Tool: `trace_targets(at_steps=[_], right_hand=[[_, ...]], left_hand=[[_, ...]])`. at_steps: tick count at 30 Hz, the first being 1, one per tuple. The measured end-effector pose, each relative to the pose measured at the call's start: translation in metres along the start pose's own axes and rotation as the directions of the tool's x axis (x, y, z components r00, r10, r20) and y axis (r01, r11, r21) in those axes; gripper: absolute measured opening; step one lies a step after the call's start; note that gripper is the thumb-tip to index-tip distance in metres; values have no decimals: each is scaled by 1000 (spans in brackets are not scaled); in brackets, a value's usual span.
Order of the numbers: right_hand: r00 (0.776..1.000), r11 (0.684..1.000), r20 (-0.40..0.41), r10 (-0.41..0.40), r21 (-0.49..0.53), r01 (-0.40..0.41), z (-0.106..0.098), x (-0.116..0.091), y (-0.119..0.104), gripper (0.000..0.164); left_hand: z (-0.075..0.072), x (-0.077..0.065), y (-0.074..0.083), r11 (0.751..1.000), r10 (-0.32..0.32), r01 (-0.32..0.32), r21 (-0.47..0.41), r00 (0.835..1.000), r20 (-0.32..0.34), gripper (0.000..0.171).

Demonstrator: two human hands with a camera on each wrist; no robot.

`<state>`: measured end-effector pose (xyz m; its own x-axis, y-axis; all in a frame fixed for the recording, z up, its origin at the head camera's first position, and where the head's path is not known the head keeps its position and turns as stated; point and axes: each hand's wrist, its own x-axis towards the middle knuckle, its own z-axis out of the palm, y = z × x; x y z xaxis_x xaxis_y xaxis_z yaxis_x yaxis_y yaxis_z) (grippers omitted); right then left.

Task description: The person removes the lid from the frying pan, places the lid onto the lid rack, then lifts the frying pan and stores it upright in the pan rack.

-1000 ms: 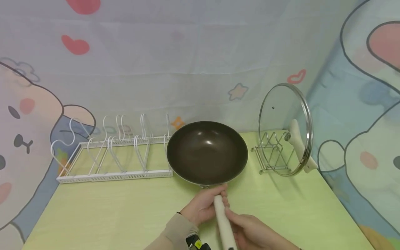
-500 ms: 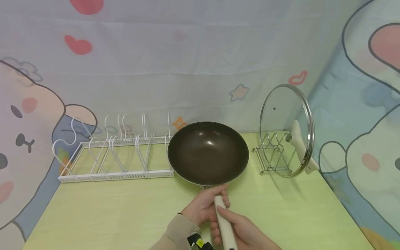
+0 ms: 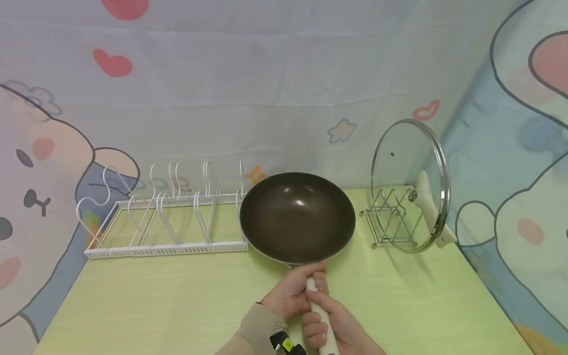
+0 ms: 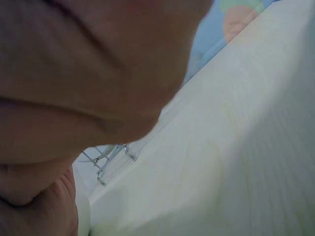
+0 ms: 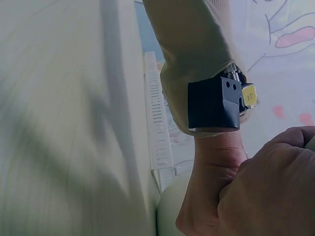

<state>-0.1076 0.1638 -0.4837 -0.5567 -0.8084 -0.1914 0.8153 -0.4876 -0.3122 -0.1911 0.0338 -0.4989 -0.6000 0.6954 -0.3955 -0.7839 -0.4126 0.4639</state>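
Handle first, in the head view; the left hand curls round it near the pan, and the right hand closes on it just behind, thumb on top; the pan lies directly beyond the grip, a white rack left, a glass lid in a wire stand right; the left wrist view is mostly dim skin, finger detail uncertain; the right wrist view shows a sleeve and black device above the grip.
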Motion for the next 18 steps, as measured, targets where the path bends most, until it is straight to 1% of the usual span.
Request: trace_targets(at_steps=[3,9,12,18], right_hand=[[1000,1000,7,3,11,-3,0,1,1,37],[997,1000,75,4,14,-5,-2,3,2,37],[997,1000,82,7,7,-8,-3,4,2,37],[997,999,77,1,-32,2,-2,5,2,39]], left_hand=[[2,0,0,1000,-2,2,-26,1000,-11,33],[4,1,0,1000,-7,6,-29,999,-33,40],[4,1,1,1000,-6,6,-24,1000,-30,43],[5,1,2,999,-14,14,-31,1000,2,45]])
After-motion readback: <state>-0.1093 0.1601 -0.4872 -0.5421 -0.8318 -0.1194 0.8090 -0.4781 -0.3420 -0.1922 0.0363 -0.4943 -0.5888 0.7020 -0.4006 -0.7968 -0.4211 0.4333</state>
